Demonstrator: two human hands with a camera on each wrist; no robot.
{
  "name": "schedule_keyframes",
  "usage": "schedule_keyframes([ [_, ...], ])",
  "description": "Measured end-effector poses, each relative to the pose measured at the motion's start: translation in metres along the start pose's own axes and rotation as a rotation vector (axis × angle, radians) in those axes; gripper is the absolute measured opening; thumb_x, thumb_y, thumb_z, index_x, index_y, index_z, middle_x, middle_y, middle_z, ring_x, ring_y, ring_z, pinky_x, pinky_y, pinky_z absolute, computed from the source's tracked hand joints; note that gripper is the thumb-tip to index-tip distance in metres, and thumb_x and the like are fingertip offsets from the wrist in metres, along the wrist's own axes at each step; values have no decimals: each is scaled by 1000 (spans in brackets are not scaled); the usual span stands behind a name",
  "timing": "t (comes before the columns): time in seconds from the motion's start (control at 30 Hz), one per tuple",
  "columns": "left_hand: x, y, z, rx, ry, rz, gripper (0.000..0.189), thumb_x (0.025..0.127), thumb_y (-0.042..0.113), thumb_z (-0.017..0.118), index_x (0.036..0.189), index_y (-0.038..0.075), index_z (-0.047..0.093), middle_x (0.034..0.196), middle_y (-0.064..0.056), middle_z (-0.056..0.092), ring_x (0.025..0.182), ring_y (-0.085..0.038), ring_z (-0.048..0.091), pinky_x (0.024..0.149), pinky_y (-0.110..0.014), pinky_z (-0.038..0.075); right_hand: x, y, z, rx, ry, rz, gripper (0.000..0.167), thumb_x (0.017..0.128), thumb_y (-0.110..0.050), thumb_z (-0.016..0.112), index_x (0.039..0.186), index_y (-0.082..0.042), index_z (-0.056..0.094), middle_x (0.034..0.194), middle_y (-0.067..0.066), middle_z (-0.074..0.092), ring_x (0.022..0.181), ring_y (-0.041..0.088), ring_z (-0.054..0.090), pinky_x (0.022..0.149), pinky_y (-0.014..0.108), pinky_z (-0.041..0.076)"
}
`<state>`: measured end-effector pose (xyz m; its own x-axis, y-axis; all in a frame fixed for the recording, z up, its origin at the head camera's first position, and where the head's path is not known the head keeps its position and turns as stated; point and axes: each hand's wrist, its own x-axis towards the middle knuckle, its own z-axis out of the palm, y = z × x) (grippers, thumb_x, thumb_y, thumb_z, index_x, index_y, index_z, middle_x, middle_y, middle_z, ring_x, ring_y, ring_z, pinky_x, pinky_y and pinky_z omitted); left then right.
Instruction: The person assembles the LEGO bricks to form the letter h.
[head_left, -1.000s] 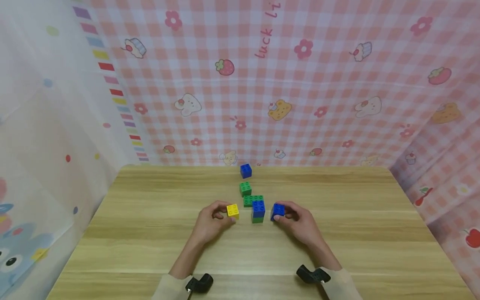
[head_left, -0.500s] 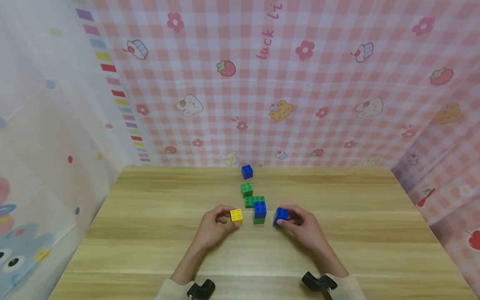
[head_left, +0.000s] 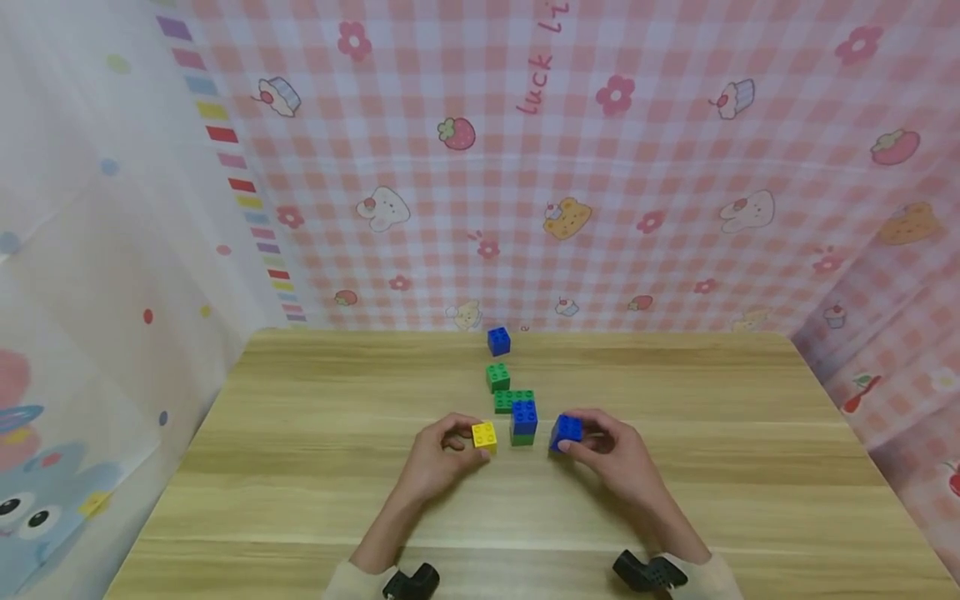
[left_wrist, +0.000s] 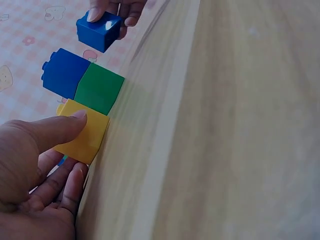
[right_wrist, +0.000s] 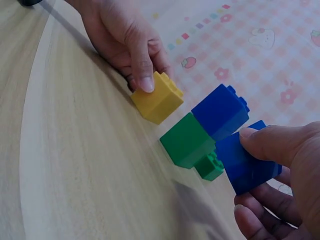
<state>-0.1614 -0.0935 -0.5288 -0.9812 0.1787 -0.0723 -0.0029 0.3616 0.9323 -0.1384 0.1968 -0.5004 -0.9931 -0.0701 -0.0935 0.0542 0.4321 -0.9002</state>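
Pinches the yellow block (head_left: pixel 483 437) in the left hand (head_left: pixel 435 462), with thumb against one face and fingers curled on the other side. Grips the blue block (head_left: pixel 567 427) likewise in the right hand (head_left: pixel 621 452), with thumb on the near side and fingers opposite. Holds the two apart over the middle of the table (head_left: pixel 300 442), on either side of the upright stack (head_left: pixel 523 421), blue on top of green. Has the yellow block just beside the stack on the left and the blue block near it on the right, both with studs up. Cannot tell whether either held piece touches the wood. Has the long green block (head_left: pixel 503 402) lying crosswise behind the stack, partly hidden by it; cannot tell whether touching. Has the small green block (head_left: pixel 498 377) just beyond that, and the far blue block (head_left: pixel 498 341) near the rear edge. Wears a pale sleeve (head_left: pixel 714 577) and a black device (head_left: pixel 649 572) at each wrist. Faces a pink-and-white checked cloth (head_left: pixel 480 179) printed with strawberries, flowers and cupcakes.
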Motion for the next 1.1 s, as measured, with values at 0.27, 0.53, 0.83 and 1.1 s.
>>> schedule_keyframes([
  [0.27,-3,1,5,-20,-17,-2,40,79,18,88,115,16,73,107,-5,70,88,-17,57,78,-27,48,-4,-9,1,19,-2,-10,42,88,-28,82,127,-19,68,114,9,71,94,19,68,81,24,56],
  [0.53,-6,3,6,-25,-38,5,38,79,18,88,114,16,73,108,-5,71,90,-17,59,82,-28,50,-8,-17,6,40,-13,-37,42,88,-27,83,126,-18,68,118,9,71,93,18,70,78,24,57],
  [0.83,-9,3,11,-29,-68,7,37,79,21,89,112,21,73,107,1,71,93,-16,61,84,-28,51,-11,-25,8,36,-23,-62,41,89,-31,82,125,-18,68,115,9,70,92,19,67,80,23,56],
  [1.1,-10,3,11,-21,-75,13,37,79,21,89,111,20,73,107,0,71,93,-17,61,85,-30,51,-14,-28,13,27,-28,-96,39,88,-29,83,123,-18,69,114,8,71,93,19,67,82,25,56],
])
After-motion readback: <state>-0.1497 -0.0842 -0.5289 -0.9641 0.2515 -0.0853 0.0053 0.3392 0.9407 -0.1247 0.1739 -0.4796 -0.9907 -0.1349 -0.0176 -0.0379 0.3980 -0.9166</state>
